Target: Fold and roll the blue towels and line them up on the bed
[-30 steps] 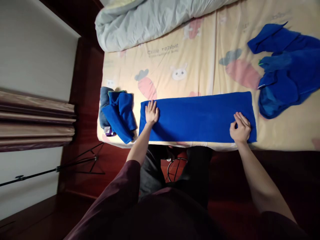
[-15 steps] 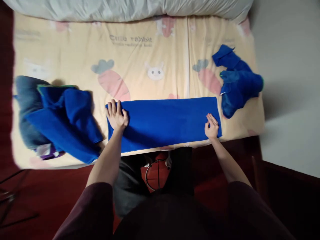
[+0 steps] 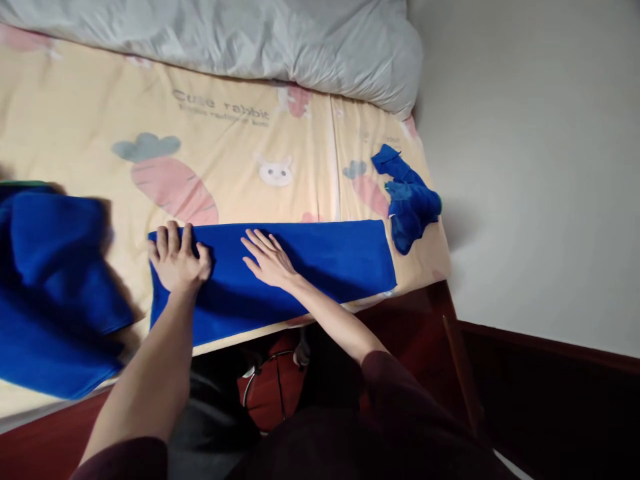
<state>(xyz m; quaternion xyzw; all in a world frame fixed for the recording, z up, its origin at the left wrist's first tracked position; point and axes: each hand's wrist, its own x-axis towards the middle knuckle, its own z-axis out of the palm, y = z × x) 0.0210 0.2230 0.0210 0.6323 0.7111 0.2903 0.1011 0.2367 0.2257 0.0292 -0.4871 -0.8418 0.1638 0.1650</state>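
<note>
Flat along the near edge of the bed (image 3: 75, 113) lies a long blue towel (image 3: 320, 260), folded into a narrow strip that runs left to right. Both hands rest on it. The left hand (image 3: 177, 260) sits at the strip's left end, palm down, its fingers (image 3: 167, 241) held close together and curled over the far edge of the cloth, with the thumb out to the right. The right hand (image 3: 270, 260) lies near the middle of the strip, palm down as well, its fingers (image 3: 257, 241) spread and laid flat, pointing toward the left hand (neither hand pinches the cloth that can be seen; they press on it). The two hands are near each other but apart.

To the left, a heap of blue cloth (image 3: 55, 287) lies loosely piled on the bed, close to the strip's left end; whether they touch cannot be told. Beyond the strip's right end, at the corner of the bed, sits a small crumpled blue cloth (image 3: 407, 200), just clear of the strip. The sheet is pale yellow with printed carrots and a rabbit (image 3: 274, 172). A grey-white duvet (image 3: 250, 40) is bunched along the far side. Below the bed's edge shows something red (image 3: 273, 387), partly hidden.
</note>
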